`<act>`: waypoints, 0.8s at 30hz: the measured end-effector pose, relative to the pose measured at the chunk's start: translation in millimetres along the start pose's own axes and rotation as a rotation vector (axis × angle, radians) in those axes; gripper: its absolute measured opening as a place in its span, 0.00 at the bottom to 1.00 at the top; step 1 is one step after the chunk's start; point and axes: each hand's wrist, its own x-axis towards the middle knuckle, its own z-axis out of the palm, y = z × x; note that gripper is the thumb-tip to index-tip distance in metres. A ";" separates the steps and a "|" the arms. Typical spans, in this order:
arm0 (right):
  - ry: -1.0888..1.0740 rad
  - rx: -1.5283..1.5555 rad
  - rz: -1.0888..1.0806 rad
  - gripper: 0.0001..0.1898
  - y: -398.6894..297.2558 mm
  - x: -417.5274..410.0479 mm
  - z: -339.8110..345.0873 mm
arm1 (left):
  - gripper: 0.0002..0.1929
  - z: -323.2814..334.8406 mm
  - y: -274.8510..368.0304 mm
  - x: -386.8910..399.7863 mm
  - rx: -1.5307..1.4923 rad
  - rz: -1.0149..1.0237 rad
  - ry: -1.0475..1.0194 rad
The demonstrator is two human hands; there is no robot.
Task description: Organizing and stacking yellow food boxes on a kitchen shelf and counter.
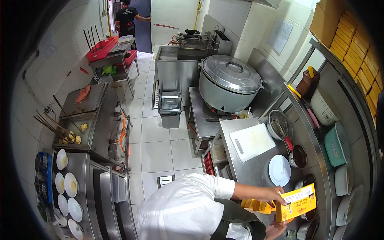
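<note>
A yellow printed cardboard box [296, 202] is tilted over the right-hand steel counter [252, 177]. My left hand [272, 195] grips its near upper edge, thumb on the printed face. My right hand [275, 229] holds the lower corner from below, its fingers partly hidden by the box. More yellow boxes [255, 205] lie under my left forearm, partly covered by it. A round white plate [279, 170] lies just beyond my left hand. Farther along the counter is a white cutting board [252, 142].
Pots [307, 231] and a bowl with a whisk [280, 124] line the counter's back, below a shelf of plastic baskets [336, 147]. A large lidded cooker [230, 84] stands beyond. White bowls [71, 184] sit on the left counter. A person [126, 19] stands at the far door.
</note>
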 end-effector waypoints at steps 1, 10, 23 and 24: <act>-0.015 -0.156 0.029 0.26 -15.0 3.5 16.3 | 0.33 -1.1 16.3 -6.8 -0.103 -0.183 -0.016; -0.253 -1.732 -1.490 0.19 -91.0 29.0 121.9 | 0.37 -7.5 70.6 6.0 -0.063 0.053 -0.022; 0.693 -1.202 -2.438 0.22 -317.1 118.6 318.8 | 0.34 -51.4 322.8 44.4 0.844 1.347 -0.213; 0.755 -1.260 -2.445 0.22 -344.6 138.9 328.7 | 0.31 -48.7 341.8 62.4 0.923 1.505 -0.120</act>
